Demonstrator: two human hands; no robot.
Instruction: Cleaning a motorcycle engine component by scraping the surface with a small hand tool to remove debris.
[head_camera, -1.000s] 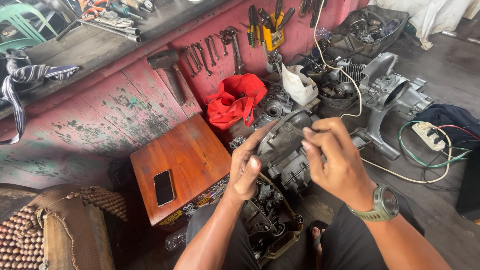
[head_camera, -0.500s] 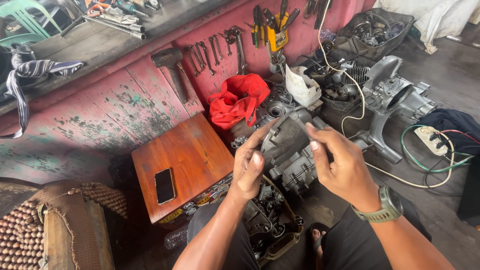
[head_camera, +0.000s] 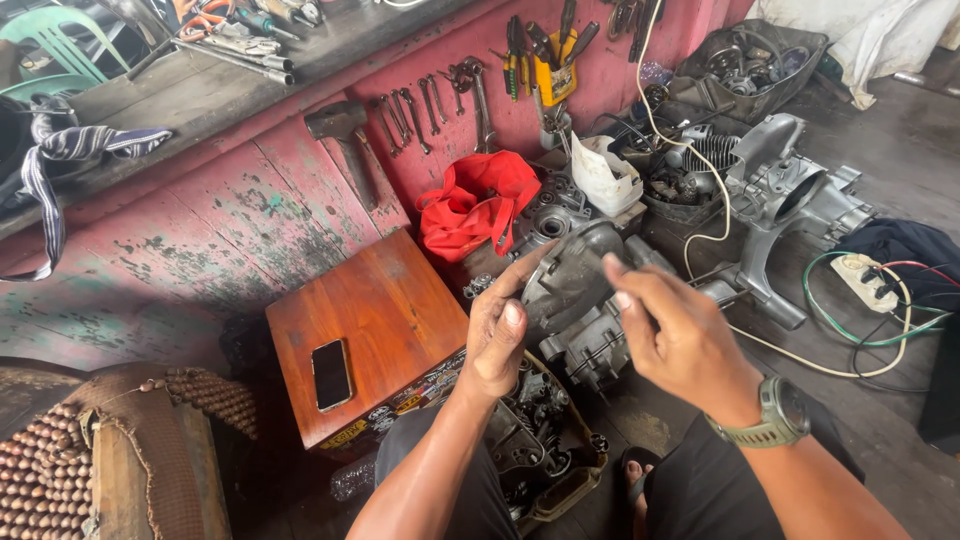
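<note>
While the view looks down over the knees, a dark grey engine cover (head_camera: 572, 275) is held up between both hands above the floor, in front of the wooden box. The left hand (head_camera: 497, 335) is curled around the cover's lower left edge, thumb pressed on its face and index finger stretched along its upper rim. The right hand (head_camera: 680, 335) is closed loosely on the cover's right side, fingertips pinching the edge; a green wristwatch (head_camera: 778, 417) is worn on that wrist. The cover's long axis is tilted, running from lower left up to upper right, with its rounded end pointed away toward the red wall.

Below the hands, a shallow tray (head_camera: 560, 480) on the floor is filled with small dark engine parts. An engine case (head_camera: 590, 345) is seen just behind and under the cover. Farther back, a black crate (head_camera: 760, 55) is loaded with metal parts, and a yellow holder (head_camera: 556, 78) on the wall is stuffed with pliers and screwdrivers. A white plastic container (head_camera: 606, 175) is set beside a red cloth (head_camera: 478, 205). A smartphone (head_camera: 331, 373) is laid flat on the wooden box (head_camera: 370, 320).
</note>
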